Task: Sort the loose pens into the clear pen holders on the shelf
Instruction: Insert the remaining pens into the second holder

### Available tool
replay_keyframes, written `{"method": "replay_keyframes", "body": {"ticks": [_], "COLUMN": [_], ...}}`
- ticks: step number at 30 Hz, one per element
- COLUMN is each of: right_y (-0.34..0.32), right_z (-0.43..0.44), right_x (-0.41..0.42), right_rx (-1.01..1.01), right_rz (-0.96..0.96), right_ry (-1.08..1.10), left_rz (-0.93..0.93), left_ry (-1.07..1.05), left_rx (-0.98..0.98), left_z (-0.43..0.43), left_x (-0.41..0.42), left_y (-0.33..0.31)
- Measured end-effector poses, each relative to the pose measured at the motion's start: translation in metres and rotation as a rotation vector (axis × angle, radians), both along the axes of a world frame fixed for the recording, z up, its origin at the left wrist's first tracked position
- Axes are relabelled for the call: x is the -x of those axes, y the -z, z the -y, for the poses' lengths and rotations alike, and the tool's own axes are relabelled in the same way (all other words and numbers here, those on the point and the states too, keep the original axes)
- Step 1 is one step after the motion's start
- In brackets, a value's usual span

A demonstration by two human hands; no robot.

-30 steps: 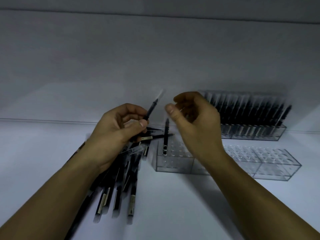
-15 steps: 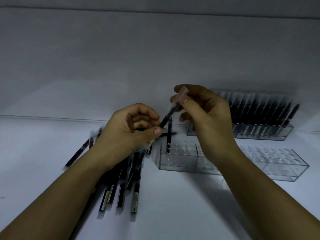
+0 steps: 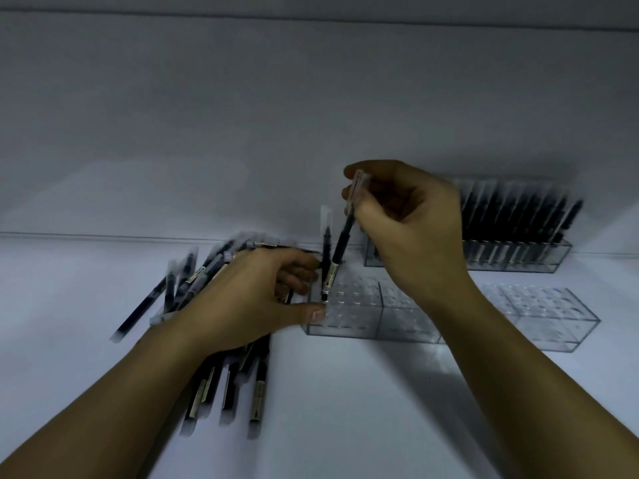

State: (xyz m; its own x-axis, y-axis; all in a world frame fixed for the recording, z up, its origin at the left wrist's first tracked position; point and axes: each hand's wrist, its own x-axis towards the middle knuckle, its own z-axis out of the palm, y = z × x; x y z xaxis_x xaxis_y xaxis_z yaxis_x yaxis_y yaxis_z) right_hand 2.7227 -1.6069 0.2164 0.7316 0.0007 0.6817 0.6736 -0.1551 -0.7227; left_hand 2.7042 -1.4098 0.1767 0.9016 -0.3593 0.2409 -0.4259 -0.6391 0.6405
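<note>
My right hand pinches a black pen near its clear cap, tilted, with its tip down at the left end of a clear pen holder. One pen stands upright in that holder right beside it. My left hand lies low over the pile of loose black pens. Its thumb touches the holder's front left corner, and its fingers curl loosely by the holder's left wall with nothing seen in them.
A second clear holder with bare holes joins the first on the right. Behind them, against the back wall, a holder filled with black pens stands. The white shelf extends toward me.
The pen passed from my left hand to my right, which swung it upright and lowered its tip to the holder. My left hand dropped onto the pile beside the holder.
</note>
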Motion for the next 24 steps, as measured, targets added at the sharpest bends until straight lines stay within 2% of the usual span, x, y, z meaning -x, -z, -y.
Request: {"method": "replay_keyframes", "body": {"ticks": [11,16,24], "right_y": [0.010,0.011,0.012], "right_z": [-0.003,-0.002,-0.005], "right_x": [0.000,0.001,0.006], "right_rx": [0.327,0.377,0.400], "right_rz": [0.150,0.128,0.237], "right_ry": [0.060,0.018,0.083], "left_rz": [0.048,0.068,0.057], "left_ry": [-0.010,-0.003,0.025], "left_rx": [-0.024,-0.053,-0.054], "left_z": [0.001,0.002,-0.012], "left_x": [0.002,0.001,0.005], "left_y": [0.000,0.001,-0.010]}}
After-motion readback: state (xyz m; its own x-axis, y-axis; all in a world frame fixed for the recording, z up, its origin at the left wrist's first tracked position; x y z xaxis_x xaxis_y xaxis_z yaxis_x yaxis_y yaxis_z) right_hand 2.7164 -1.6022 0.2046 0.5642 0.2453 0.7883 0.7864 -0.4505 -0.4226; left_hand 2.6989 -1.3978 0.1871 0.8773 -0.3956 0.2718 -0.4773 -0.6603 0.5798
